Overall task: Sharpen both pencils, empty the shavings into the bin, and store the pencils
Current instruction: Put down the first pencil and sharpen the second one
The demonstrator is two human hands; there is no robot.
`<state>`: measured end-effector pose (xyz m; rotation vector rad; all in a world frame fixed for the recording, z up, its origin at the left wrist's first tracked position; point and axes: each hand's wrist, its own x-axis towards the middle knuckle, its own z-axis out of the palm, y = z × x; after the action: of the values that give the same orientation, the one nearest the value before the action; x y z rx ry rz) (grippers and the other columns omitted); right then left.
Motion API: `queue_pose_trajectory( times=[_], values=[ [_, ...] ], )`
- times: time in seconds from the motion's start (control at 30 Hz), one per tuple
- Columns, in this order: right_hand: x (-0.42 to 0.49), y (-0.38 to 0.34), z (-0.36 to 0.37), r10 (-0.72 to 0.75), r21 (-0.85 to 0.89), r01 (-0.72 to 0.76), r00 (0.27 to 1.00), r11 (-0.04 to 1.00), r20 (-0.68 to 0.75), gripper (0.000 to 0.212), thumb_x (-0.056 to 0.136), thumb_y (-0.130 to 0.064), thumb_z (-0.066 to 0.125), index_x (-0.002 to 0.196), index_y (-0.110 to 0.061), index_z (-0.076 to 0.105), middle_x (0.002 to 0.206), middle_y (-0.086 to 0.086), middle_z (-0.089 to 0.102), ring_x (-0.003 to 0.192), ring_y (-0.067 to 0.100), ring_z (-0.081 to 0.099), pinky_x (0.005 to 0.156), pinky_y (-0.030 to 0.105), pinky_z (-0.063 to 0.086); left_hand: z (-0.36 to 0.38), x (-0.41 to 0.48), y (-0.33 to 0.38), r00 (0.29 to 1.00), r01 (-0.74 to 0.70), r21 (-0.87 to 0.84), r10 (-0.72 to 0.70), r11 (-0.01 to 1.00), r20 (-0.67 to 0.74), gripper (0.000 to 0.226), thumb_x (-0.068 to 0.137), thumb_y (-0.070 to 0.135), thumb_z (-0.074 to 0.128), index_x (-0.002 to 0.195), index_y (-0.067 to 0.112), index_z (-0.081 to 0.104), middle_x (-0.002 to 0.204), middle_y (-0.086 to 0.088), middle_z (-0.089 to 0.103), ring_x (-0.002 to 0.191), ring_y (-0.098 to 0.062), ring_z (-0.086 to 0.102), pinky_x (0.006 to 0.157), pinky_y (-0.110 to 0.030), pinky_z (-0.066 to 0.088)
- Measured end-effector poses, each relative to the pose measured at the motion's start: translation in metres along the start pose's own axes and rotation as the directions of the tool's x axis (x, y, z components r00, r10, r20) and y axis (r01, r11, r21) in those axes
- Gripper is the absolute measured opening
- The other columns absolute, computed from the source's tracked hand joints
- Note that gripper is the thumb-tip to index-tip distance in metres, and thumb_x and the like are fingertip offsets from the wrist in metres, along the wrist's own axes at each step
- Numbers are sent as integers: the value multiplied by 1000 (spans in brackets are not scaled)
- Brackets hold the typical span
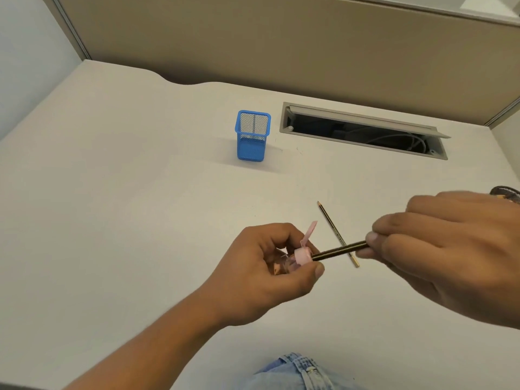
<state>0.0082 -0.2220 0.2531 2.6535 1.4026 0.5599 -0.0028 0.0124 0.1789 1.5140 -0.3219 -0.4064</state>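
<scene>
The left hand curls its fingers round a small pink plastic sharpener with a clear cup and its lid flipped up, well in front of the blue wire-mesh pencil holder on the white bench. The right hand, front-right of that holder, pinches 1 black-and-yellow striped pencil, whose tip sits in the sharpener. The 2nd striped pencil lies flat beneath it, point nearer the holder. A grey cable slot opens just right of the holder.
</scene>
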Motion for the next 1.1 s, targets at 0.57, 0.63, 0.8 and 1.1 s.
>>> queue_pose_trajectory(
  times=[0.57, 0.63, 0.8, 1.1],
  values=[
    [4, 1, 1, 83, 171, -105, 988, 980, 132, 17, 94, -32, 62, 85, -20, 68, 70, -11, 66, 56, 21, 60, 45, 33, 46, -2, 3, 0, 1000, 9, 38, -9, 999, -3, 12, 80, 8, 74, 76, 13, 64, 52, 14, 55, 44, 1, 44, 47, -11, 37],
    [3, 2, 3, -46, 29, 45, 999, 999, 10, 23, 93, -25, 66, 78, -9, 73, 72, 5, 71, 54, 31, 59, 44, 38, 46, -2, 2, 5, 999, 39, -71, -36, 997, 40, 8, 78, 11, 70, 75, 13, 63, 52, 16, 53, 42, 2, 40, 46, -8, 34],
    [-1, -6, 7, 140, 108, -152, 984, 983, 109, 28, 96, -35, 56, 72, -22, 60, 56, -3, 59, 43, 27, 49, 36, 31, 39, 1, 2, 3, 997, -58, 127, 63, 990, -38, 8, 78, 13, 73, 76, 14, 65, 55, 13, 54, 46, -1, 45, 50, -11, 38],
    [12, -6, 7, 324, 390, -905, 425, 171, 845, 34, 81, -41, 74, 57, -25, 55, 47, -6, 47, 42, 10, 33, 44, 21, 28, 1, 2, -14, 862, -467, 698, 455, 543, 223, 13, 82, 25, 69, 84, 13, 67, 75, 5, 60, 58, -9, 49, 50, -19, 42]
  ],
)
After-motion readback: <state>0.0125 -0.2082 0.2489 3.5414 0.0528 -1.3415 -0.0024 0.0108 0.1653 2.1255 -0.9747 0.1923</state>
